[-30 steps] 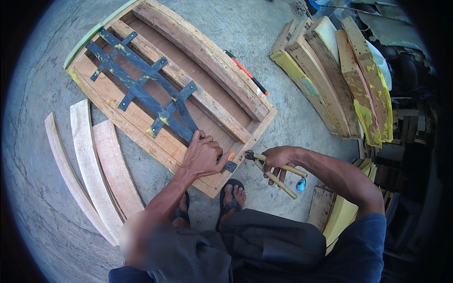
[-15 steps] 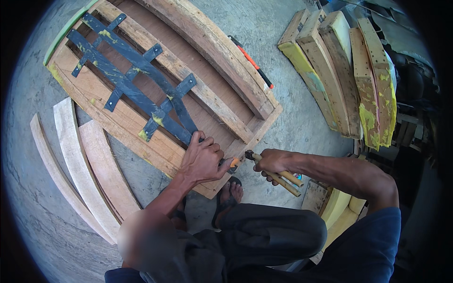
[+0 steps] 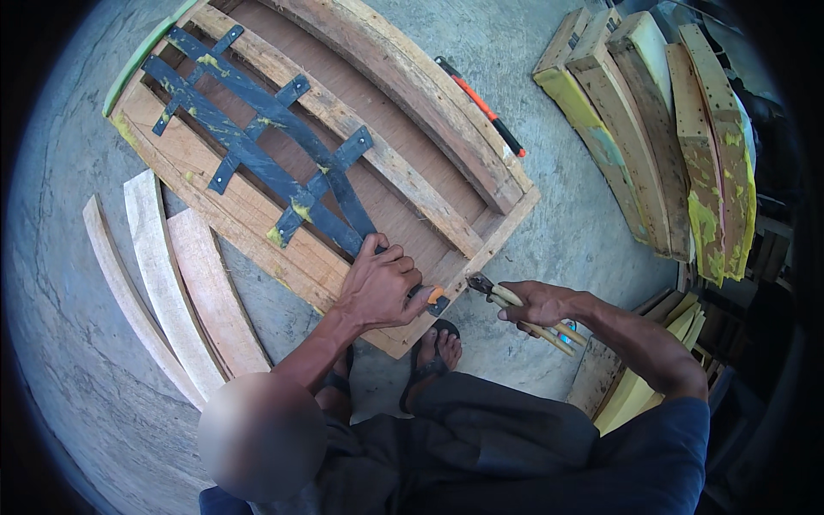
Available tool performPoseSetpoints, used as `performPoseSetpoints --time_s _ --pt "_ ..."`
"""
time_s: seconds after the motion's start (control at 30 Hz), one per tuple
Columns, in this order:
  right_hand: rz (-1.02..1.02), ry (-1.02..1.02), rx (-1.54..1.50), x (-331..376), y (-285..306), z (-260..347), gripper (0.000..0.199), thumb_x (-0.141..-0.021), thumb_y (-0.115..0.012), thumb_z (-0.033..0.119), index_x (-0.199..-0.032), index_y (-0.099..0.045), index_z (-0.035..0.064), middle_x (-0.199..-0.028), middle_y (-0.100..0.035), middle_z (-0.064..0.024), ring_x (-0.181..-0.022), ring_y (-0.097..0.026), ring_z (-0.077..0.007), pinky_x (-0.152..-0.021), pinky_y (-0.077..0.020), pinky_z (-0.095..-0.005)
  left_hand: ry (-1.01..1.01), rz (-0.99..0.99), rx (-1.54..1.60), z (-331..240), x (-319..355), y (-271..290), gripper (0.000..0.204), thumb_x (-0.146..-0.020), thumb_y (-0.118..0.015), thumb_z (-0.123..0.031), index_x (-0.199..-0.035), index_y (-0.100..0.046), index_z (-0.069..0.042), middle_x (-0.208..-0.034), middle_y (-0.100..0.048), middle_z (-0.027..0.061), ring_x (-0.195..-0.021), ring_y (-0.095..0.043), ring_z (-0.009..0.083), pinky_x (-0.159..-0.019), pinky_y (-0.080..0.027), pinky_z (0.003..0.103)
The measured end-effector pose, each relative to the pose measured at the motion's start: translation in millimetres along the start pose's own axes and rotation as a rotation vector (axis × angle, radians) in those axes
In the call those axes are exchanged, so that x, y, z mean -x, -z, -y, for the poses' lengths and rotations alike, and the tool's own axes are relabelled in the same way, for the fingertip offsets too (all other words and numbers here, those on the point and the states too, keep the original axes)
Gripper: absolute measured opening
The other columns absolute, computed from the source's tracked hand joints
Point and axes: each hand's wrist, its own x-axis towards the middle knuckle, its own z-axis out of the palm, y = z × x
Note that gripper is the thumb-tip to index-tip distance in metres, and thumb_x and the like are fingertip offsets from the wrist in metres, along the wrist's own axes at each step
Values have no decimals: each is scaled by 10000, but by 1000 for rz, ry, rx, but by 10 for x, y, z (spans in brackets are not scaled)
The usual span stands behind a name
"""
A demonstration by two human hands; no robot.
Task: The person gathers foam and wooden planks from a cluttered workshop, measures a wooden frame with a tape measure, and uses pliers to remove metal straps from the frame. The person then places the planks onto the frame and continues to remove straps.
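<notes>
My left hand (image 3: 379,287) is closed around a tool with a black and orange handle (image 3: 437,299), whose other end is mostly hidden by the fingers. It rests at the near end of a curved wooden frame (image 3: 309,266). Dark straps (image 3: 249,154) cross and are fixed along that frame, reaching to my fingers. In my right hand (image 3: 541,306) is a pair of pincers (image 3: 506,296) with pale yellowish handles. The dark jaws of the pincers are beside the frame's near right corner, and I cannot tell whether they touch it.
Three curved boards (image 3: 163,257) lie on the concrete floor at left. A red and black tool (image 3: 481,107) lies against the frame's far right side. Several curved wooden blocks (image 3: 627,129) with yellow foam stand at far right. Yellow pieces (image 3: 657,378) lie behind my right arm.
The whole scene has shifted slightly rightward in view. The pincers have tilted a little in my right hand, their jaws showing more fully. My left hand keeps its grip at the frame's end.
</notes>
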Motion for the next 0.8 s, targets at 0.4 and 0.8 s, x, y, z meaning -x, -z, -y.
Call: performPoseSetpoints --time_s 0.4,0.8 --pt "-104 100 -243 -88 -269 -559 522 -1034 -580 253 -1487 -434 40 -1059 -669 -123 -1032 -679 -228 -903 -531 -400 45 -18 -154 -40 -55 13 324 -883 -676 -342 -704 -741 -79 -686 -652 46 -793 -604 196 -955 -358 441" --pt "178 -236 -479 102 -4 274 335 -1015 -557 113 -1257 -453 -94 -1132 -631 -217 -1018 -737 -369 -752 -671 -507 -37 -107 -86 -59 -66 -28 276 -846 -697 -288 -685 -735 -68 -652 -612 34 -769 -579 192 -946 -360 433"
